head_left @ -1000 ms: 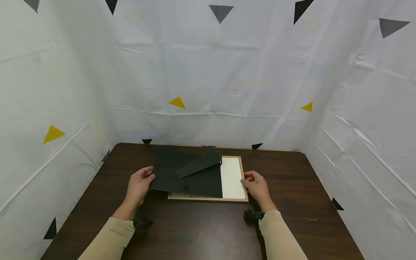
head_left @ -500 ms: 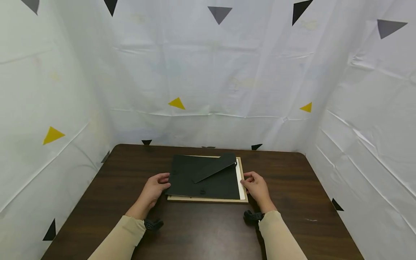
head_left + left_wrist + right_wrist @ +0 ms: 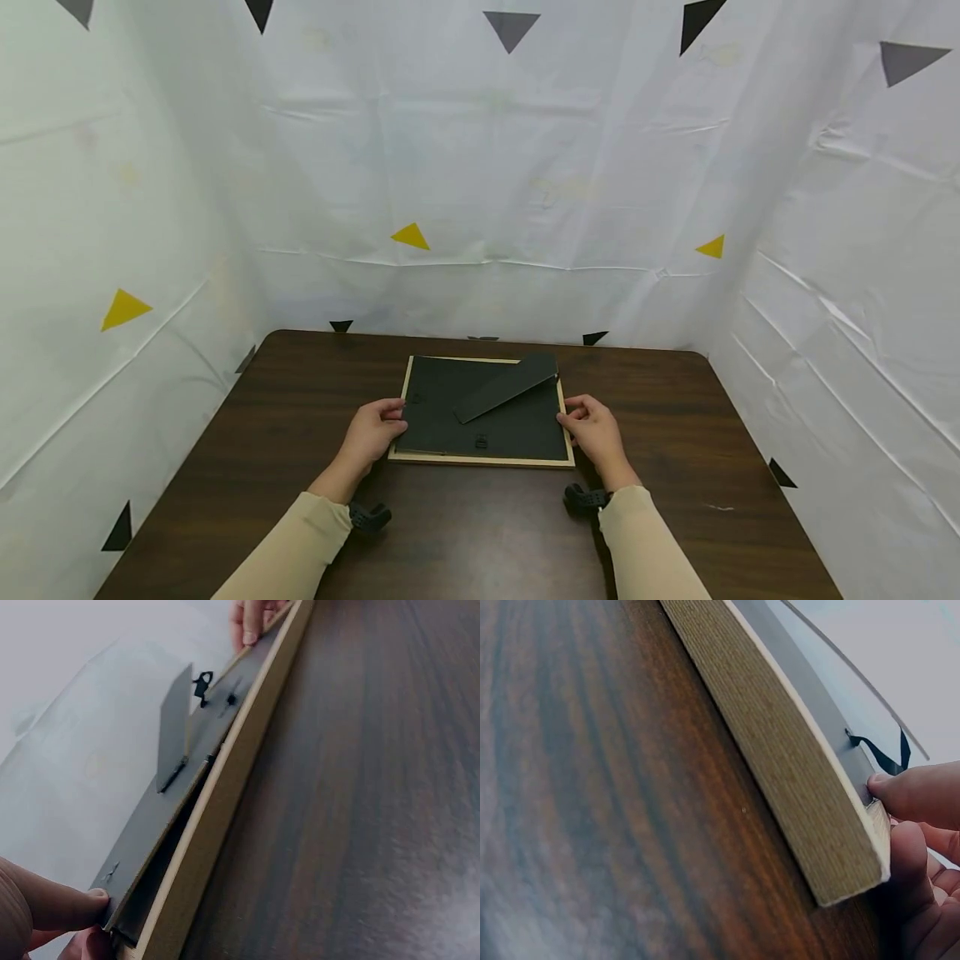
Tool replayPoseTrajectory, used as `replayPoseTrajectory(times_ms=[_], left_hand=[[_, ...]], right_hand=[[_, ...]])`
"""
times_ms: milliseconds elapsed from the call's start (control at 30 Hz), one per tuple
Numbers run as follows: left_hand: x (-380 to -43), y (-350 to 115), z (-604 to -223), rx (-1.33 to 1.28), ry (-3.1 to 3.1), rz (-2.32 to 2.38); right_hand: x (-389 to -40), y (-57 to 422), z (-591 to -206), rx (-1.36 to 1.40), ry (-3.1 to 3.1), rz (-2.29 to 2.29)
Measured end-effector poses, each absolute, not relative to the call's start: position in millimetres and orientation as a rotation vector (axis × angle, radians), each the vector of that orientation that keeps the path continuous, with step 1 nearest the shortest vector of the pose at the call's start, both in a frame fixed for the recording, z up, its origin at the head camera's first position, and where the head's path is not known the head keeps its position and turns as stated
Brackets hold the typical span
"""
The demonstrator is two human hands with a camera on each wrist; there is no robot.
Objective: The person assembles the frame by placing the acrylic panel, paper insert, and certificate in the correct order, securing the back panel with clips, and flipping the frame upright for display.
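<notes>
Left hand (image 3: pixel 373 430): pinching the left end of the black board (image 3: pixel 517 429), with the thumb on top.
Right hand (image 3: pixel 595 429): pinching the right edge of the wooden frame (image 3: pixel 776 742), with the thumb on top.
Wooden frame: lying flat on the brown table (image 3: pixel 480 542), between the 2 hands.
Black board: lying over the frame, down at the right end, tipped up a bit at the left end, with a dark gap under the front edge.
Stand leg (image 3: pixel 506 390): sticking up from the board, on a slant.
Black ribbon (image 3: pixel 889 761): joined to the board, close to the right thumb.
Sleeves (image 3: pixel 652 542): pale yellow, 1 on each arm.
Wrist bands (image 3: pixel 371 517): black, 1 on each wrist.
White sheet (image 3: pixel 480 150): hanging behind the table, with yellow, black and grey triangles.
</notes>
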State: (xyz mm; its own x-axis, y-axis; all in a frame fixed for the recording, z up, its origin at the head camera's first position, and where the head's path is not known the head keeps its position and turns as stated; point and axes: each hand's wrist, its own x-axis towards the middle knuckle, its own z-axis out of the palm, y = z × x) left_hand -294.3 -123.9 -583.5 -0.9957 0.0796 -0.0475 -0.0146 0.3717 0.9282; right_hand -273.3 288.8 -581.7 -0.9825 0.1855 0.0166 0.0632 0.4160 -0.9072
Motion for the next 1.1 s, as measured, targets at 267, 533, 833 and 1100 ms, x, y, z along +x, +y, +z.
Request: replayPoseTrajectory(times_ms=[267,533,833,1100], left_hand=[[-298.8,-124.2,-583.9,0.119,2.613,1.62],[-299.7,-128.3,-582.3,0.22,2.759,1.314],[-299.8,-132.1,-589.0,0.093,2.587,1.537],[-298.0,-130.4,-590.3,0.056,2.506,1.651]], right_hand=[[-276.6,288.8,-581.6,-0.245,-2.556,1.599],[-278.4,288.6,-586.8,-0.23,-2.563,1.59],[-276.0,286.2,-585.1,-0.248,-2.563,1.598],[-274.7,287.0,-583.3,-0.268,-2.59,1.561]])
